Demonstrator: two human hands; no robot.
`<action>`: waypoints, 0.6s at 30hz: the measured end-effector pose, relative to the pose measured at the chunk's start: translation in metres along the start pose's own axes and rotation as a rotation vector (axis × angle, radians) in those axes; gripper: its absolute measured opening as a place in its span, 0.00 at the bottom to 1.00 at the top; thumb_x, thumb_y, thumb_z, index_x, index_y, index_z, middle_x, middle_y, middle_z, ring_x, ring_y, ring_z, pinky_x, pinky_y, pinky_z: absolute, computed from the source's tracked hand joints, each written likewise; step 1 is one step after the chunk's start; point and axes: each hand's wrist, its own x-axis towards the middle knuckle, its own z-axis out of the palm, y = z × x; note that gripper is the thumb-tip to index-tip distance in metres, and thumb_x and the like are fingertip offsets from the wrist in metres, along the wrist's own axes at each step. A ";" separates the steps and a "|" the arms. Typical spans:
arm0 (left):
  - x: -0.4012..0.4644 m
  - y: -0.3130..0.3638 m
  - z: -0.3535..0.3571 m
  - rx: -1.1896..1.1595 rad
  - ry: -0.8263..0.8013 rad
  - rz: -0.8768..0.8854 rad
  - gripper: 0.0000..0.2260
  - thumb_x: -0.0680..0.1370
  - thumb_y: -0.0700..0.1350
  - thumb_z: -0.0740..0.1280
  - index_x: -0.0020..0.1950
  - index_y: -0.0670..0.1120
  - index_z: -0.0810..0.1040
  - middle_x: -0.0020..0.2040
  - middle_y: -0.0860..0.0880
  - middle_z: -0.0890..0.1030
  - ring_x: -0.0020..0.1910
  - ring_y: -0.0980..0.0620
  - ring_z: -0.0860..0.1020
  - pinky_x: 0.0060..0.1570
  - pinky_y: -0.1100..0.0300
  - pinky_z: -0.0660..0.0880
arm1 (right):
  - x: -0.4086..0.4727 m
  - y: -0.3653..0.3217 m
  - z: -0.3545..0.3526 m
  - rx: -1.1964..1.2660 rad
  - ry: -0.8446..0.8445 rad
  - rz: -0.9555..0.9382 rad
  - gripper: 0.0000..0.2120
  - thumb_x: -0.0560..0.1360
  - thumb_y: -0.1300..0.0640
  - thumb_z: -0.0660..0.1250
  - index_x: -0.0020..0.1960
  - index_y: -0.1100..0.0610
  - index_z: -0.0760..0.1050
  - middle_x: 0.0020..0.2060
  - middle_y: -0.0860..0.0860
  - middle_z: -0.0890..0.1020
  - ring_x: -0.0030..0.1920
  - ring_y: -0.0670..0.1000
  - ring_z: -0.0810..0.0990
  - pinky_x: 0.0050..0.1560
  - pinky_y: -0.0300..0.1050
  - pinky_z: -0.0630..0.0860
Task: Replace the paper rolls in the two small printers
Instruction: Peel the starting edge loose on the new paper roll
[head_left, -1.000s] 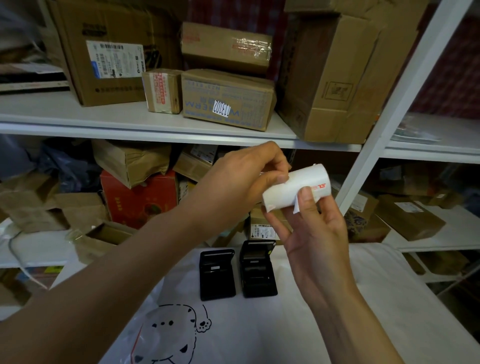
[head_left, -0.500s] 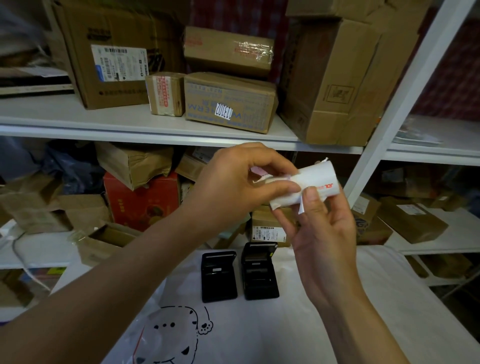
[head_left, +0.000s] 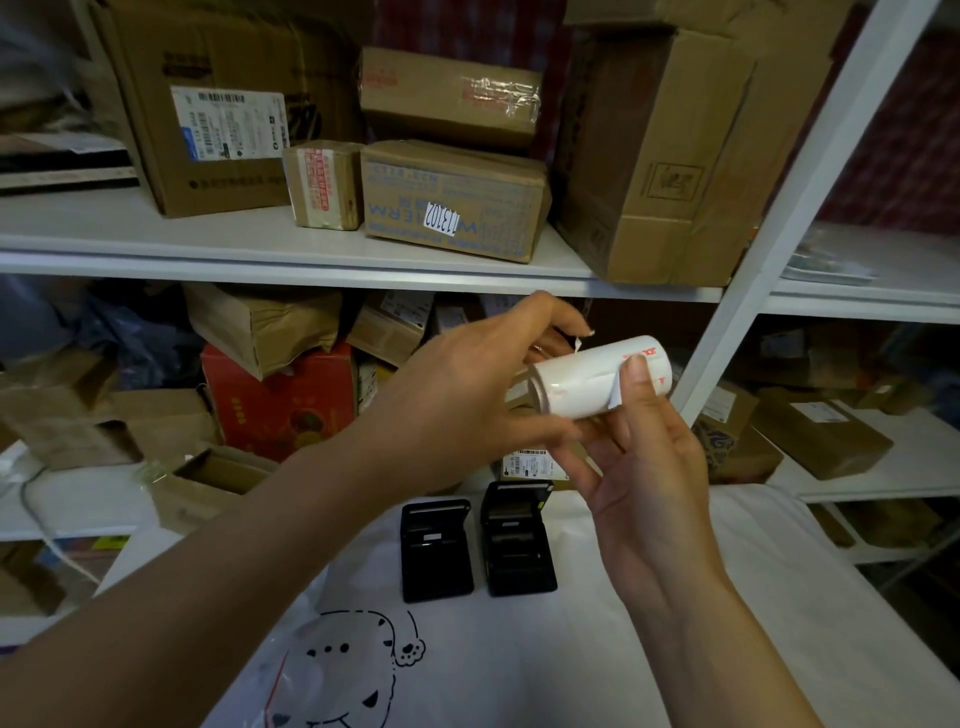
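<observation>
Since earlier, left hand (head_left: 467, 395) fingers spread off the white cylindrical paper roll (head_left: 597, 376); right hand (head_left: 644, 467) grips it above two black printers (head_left: 475, 545).

White metal shelving (head_left: 291, 262), its upper board crowded with brown cardboard boxes: a large one bearing a white shipping label (head_left: 218, 109), a small one sealed in red-printed tape (head_left: 323, 186), a flat one with faded blue lettering (head_left: 454, 202), a taped one (head_left: 449, 96) stacked on top. Lower down, a red printed carton (head_left: 280, 405) among crumpled brown boxes. In front, a white cloth with a black cartoon animal drawing (head_left: 358, 670).
</observation>
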 end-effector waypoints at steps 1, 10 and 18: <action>0.000 -0.001 0.000 0.016 0.025 0.004 0.25 0.67 0.51 0.76 0.61 0.52 0.71 0.55 0.58 0.78 0.55 0.61 0.77 0.51 0.54 0.78 | 0.000 0.000 0.000 -0.004 0.012 0.002 0.21 0.72 0.47 0.65 0.61 0.55 0.75 0.53 0.55 0.84 0.53 0.53 0.84 0.47 0.48 0.82; 0.009 -0.005 -0.010 -0.044 -0.097 -0.023 0.15 0.74 0.46 0.71 0.61 0.49 0.80 0.56 0.54 0.83 0.53 0.61 0.80 0.56 0.55 0.77 | -0.003 0.005 -0.003 -0.111 0.096 -0.035 0.22 0.68 0.49 0.69 0.61 0.52 0.76 0.50 0.50 0.85 0.51 0.51 0.84 0.43 0.43 0.82; 0.009 -0.013 -0.018 0.476 -0.066 0.375 0.18 0.77 0.53 0.57 0.50 0.47 0.83 0.41 0.47 0.85 0.38 0.46 0.83 0.34 0.50 0.78 | -0.002 0.003 -0.002 -0.181 0.153 -0.049 0.23 0.65 0.46 0.69 0.60 0.50 0.76 0.46 0.46 0.86 0.49 0.48 0.84 0.37 0.41 0.81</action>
